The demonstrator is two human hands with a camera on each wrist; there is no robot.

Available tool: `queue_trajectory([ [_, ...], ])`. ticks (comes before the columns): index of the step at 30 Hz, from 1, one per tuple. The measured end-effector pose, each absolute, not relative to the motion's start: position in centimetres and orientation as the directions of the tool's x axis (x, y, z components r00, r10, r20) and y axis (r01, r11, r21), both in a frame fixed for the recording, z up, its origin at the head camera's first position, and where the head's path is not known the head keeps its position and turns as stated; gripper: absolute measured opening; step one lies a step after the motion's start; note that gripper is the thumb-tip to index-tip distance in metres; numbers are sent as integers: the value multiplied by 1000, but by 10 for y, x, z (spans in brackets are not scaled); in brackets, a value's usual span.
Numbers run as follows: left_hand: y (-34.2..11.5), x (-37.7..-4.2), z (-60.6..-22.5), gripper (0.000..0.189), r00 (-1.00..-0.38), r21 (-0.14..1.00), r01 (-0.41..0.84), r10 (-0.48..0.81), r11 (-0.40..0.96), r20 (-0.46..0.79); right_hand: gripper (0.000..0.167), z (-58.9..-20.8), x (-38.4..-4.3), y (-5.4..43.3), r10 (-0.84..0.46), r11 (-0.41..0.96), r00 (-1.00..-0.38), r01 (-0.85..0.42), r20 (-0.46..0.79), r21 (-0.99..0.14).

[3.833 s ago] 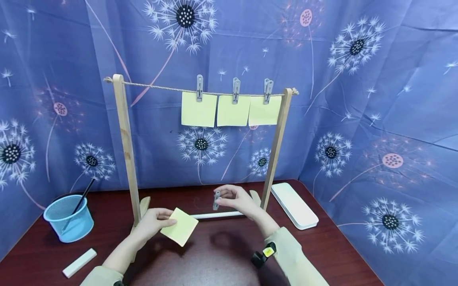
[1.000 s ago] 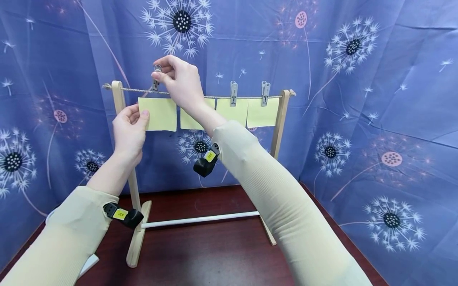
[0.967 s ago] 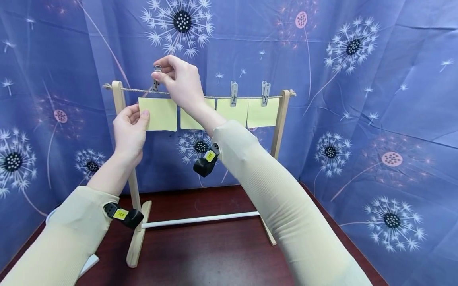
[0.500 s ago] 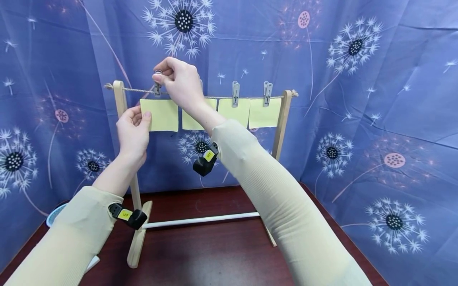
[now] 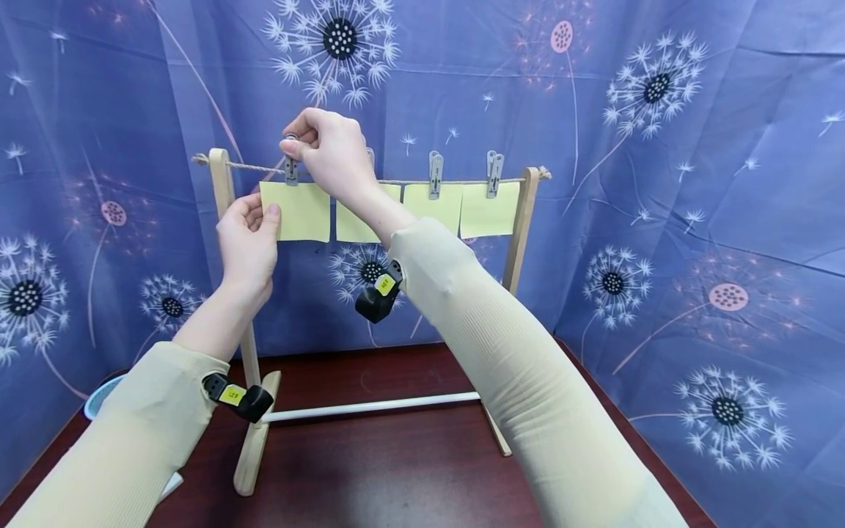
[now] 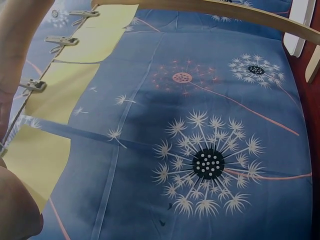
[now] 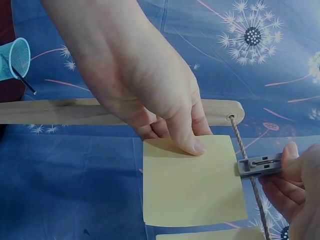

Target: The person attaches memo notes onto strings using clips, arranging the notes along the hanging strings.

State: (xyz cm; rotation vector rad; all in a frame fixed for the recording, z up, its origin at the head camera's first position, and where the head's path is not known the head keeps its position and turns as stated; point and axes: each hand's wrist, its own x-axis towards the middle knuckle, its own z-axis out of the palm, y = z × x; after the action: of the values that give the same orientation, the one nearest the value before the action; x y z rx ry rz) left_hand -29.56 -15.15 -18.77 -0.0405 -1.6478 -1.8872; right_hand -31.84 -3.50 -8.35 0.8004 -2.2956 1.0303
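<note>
My left hand point(image 5: 247, 246) pinches the left edge of a pale yellow sticky note point(image 5: 302, 214), its top edge close under the rope point(image 5: 249, 167). Above it, my right hand point(image 5: 338, 152) pinches a grey clothespin point(image 5: 291, 171) between thumb and fingers. In the right wrist view the clothespin point(image 7: 259, 165) lies across the rope point(image 7: 240, 142), its tip at the note's point(image 7: 192, 187) edge. Whether it bites the paper I cannot tell. Three more notes, such as the far right one point(image 5: 490, 209), hang to the right; my right forearm partly covers the nearest.
The rope runs between two wooden posts point(image 5: 521, 231), joined low down by a white bar point(image 5: 370, 405). A blue mesh cup point(image 5: 100, 396) and a white block point(image 5: 172, 485) are partly behind my left sleeve. Grey clothespins point(image 5: 435, 174) hold the other notes.
Both hands have risen from above the table to the rope's left part, bringing the note and clothespin. In the last second the clothespin has come down over the rope to the note's top edge.
</note>
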Motion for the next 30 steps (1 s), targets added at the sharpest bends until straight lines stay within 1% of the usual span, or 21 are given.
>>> queue_trajectory([
  [5,-153,-295,-188,28,-803,885,465,-430,-21,412,14,-83,-317,-36,-316,564,-727,-661,610,-495],
  [11,-154,-295,-188,21,-801,880,475,-425,-25,421,17,-84,-318,-36,-344,592,-735,-653,585,-473],
  [16,-154,-294,-187,22,-799,876,482,-423,-28,427,23,-84,-319,-38,-373,613,-746,-645,552,-457],
  [21,-154,-293,-187,26,-800,880,474,-426,-18,422,30,-86,-319,-37,-399,608,-759,-639,514,-471],
  [25,-153,-292,-187,31,-801,885,465,-426,1,421,32,-87,-318,-37,-413,601,-763,-639,498,-481],
  [30,-154,-292,-187,30,-795,885,466,-431,15,426,36,-86,-318,-37,-427,601,-760,-643,489,-474],
])
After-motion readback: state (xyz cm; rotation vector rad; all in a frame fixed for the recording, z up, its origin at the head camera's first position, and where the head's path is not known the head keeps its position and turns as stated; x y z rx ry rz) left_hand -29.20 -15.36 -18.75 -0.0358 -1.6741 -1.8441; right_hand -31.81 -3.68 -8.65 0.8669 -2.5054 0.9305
